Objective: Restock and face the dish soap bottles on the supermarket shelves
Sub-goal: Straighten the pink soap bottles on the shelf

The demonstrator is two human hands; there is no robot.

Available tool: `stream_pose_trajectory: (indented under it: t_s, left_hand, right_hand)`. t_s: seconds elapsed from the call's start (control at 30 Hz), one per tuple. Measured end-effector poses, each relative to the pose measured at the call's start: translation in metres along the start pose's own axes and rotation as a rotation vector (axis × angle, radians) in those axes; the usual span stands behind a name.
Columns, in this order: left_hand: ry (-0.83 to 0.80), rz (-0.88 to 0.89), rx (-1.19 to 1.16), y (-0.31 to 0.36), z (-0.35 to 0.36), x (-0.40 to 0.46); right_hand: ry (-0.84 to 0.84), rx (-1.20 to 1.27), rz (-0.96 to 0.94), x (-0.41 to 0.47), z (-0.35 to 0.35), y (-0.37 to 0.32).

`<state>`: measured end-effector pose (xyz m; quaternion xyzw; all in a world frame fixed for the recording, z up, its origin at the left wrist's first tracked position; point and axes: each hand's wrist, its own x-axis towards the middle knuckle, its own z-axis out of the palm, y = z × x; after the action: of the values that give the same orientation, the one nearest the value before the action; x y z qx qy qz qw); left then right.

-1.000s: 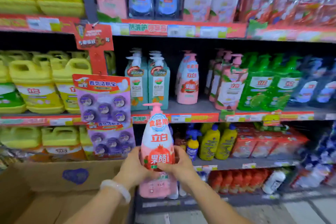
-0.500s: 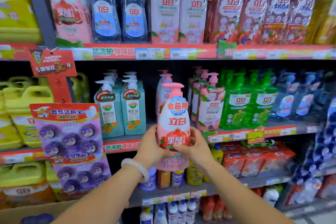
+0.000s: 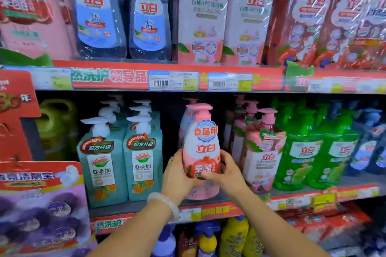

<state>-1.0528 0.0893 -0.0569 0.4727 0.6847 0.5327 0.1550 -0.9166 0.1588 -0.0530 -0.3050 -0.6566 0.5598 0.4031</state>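
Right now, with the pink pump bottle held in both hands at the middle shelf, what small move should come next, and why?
Probably ease the pink pump bottle straight back and set it down in the gap between the teal bottles and the pink wrapped bottles. Left hand and right hand grip its lower body, its label faces front, its base seems at the shelf edge, and a similar bottle stands behind.

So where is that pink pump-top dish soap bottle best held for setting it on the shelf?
Grip the pink pump-top dish soap bottle round its wide lower body from both sides, as the left hand and right hand do; the neck tapers and the pump is narrow.
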Motion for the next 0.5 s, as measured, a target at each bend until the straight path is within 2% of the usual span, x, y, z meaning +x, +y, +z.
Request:
stream_pose_trajectory:
  t_s: [0.3,0.5]
  left_hand:
    - [-0.026,-0.056,0.084,-0.026,0.019,0.007]
    - [-0.064,-0.062,0.132,-0.027,0.018,0.007]
  right_hand:
    - [-0.033,-0.039,0.052,0.016,-0.007,0.038]
    - [-0.08,-0.102,0.03,0.017,-0.01,0.039]
